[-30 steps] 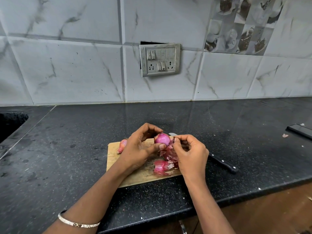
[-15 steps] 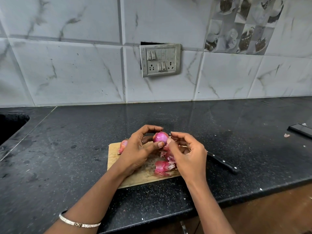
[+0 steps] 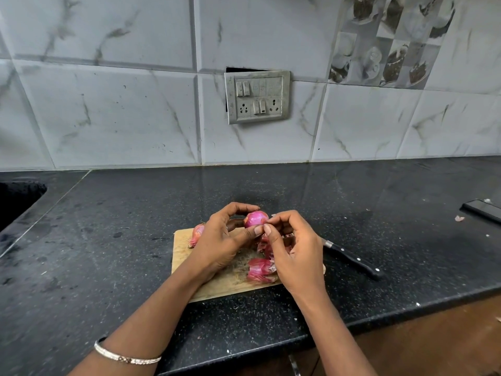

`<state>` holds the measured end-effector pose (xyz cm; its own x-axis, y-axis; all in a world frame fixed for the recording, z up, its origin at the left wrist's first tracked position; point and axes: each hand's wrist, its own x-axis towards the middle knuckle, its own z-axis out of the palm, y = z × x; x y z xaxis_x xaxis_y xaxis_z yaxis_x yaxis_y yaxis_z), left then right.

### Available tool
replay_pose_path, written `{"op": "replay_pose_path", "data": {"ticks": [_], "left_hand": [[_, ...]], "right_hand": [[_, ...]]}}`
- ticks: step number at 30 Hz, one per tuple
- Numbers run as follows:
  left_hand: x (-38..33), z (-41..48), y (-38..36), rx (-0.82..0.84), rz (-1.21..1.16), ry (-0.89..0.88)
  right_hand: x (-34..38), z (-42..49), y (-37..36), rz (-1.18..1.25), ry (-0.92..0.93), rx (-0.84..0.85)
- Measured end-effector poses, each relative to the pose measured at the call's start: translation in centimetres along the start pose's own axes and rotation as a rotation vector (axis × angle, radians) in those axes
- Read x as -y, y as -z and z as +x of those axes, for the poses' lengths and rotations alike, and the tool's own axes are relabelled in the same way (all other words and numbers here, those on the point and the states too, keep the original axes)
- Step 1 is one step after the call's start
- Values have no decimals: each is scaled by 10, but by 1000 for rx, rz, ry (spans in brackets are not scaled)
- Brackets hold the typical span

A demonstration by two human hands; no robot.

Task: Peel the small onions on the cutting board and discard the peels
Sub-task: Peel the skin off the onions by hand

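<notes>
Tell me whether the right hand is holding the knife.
No: the knife lies on the counter; the right hand pinches the onion.

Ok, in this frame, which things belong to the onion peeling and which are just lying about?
In the job: held onion in the left hand; right hand pinching its skin; unpeeled onion; peels; cutting board.
Lying about: knife, untouched; switch panel; dark flat object at the counter's right edge.
</notes>
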<state>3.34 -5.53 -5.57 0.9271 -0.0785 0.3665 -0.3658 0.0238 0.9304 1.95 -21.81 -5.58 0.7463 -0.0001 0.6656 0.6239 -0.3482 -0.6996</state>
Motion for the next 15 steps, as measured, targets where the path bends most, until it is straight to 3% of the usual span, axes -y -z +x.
{"op": "replay_pose_path", "data": {"ticks": [6, 15], "left_hand": [[-2, 0, -1, -2, -12, 1], [-3, -1, -1, 6, -90, 32]], "right_hand": [[-2, 1, 0, 18, 53, 91], [-13, 2, 0, -48, -33, -80]]}}
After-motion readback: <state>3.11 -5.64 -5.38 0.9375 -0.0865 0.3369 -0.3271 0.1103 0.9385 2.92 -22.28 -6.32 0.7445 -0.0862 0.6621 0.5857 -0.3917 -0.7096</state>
